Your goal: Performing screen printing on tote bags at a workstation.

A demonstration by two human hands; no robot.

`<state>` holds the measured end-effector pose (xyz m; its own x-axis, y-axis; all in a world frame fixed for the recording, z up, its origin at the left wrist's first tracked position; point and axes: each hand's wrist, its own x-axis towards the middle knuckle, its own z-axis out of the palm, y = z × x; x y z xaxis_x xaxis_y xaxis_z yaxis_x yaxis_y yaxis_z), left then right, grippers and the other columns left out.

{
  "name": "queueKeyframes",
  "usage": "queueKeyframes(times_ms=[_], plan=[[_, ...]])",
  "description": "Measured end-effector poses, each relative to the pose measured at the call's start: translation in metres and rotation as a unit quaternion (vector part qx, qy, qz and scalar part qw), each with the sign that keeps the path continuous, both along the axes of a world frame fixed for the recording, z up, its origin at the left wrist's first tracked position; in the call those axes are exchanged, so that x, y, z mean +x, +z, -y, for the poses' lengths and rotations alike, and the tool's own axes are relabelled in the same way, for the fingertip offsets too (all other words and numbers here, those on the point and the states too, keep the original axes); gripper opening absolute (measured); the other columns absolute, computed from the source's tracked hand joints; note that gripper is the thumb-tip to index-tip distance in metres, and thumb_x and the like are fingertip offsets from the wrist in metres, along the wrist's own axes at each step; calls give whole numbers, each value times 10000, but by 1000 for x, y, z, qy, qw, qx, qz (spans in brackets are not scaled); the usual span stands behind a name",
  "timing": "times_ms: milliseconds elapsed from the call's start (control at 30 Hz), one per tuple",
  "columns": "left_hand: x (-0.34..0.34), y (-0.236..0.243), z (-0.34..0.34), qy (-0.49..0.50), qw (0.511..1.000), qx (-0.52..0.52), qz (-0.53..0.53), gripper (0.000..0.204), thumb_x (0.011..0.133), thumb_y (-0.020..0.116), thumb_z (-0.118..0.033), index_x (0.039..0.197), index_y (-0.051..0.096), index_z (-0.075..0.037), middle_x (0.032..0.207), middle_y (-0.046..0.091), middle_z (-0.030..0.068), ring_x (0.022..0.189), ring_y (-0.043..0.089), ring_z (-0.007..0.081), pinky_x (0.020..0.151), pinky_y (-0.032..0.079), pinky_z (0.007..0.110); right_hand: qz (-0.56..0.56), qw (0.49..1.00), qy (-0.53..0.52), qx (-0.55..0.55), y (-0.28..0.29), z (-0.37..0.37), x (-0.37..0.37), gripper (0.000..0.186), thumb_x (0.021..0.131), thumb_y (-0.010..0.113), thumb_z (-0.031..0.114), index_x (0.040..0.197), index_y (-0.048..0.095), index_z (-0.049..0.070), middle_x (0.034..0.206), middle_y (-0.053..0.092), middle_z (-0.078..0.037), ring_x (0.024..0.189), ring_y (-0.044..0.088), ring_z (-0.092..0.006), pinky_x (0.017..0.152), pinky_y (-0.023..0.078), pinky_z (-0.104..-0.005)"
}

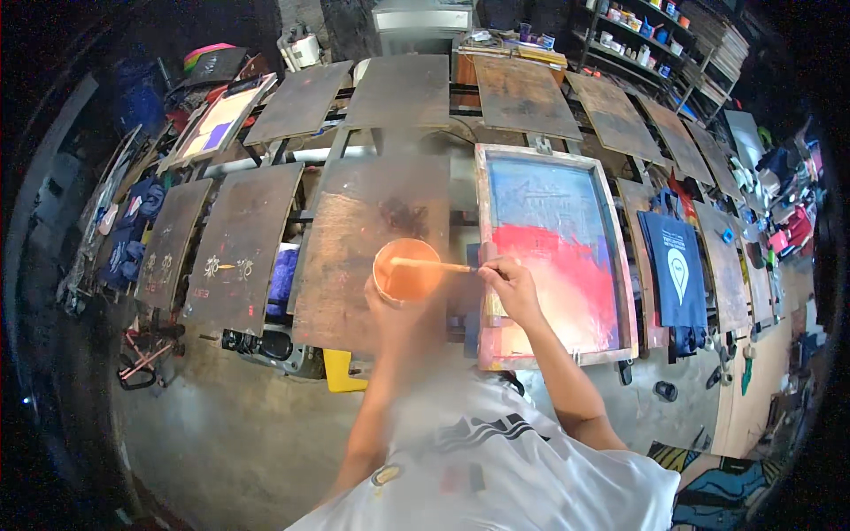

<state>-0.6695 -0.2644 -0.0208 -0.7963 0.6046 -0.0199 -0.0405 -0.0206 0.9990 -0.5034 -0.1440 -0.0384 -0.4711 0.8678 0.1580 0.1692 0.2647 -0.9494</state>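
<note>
My left hand [387, 311] is wrapped round the lower side of a round tub [416, 288] with orange ink or paint inside. A thin stirring stick [447, 266] lies across the tub's mouth, its coated end over the orange. The other end is pinched in the fingers of my right hand [513, 290], just right of the tub. Beneath that hand is the left rail of a wood-framed printing screen [567, 257], its mesh smeared blue at the top, red and pale orange lower down. Under the tub lies a dark brown flat board [341, 230].
More flat boards [243, 239] stand in two rows on a metal rack. A navy tote bag [675, 274] with a white print drapes over one at right. Another screen [221, 119] lies at far left. Shelves of jars [637, 40] stand at the back, a yellow object [341, 370] below.
</note>
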Motion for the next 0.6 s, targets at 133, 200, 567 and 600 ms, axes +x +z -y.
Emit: queueKeyframes(times_ms=[133,200,567,600], plan=[[-4,-1,0,-33,996,-46,-75,1097,546,979,-173,1425,346,2,1370,476,153,1265,504,283,1066,428,418,-64,987,18,-148,-37,-2,15,265,986,638,247,981,701,-11,832,650,-15,747,581,-109,707,493,-299],[-8,-13,-6,-43,998,3,-54,1086,552,978,-176,1426,360,2,1388,474,154,1275,500,274,1070,424,411,-149,941,50,-299,-49,1,26,280,1015,593,267,979,677,2,837,643,-27,755,580,-127,734,503,-317],[-50,-171,-46,67,977,87,-184,1000,640,922,-141,1451,365,32,1408,477,182,1318,477,294,1118,362,393,-101,980,8,-171,-37,-19,185,416,1052,498,335,822,628,13,776,608,-48,746,547,-140,738,445,-291],[-54,-177,-45,104,966,5,-237,1006,642,927,-163,1451,363,38,1415,466,199,1332,463,310,1126,351,405,-18,990,-17,-142,-22,-23,201,377,1030,536,277,832,652,-22,781,632,-41,732,557,-121,708,452,-275]])
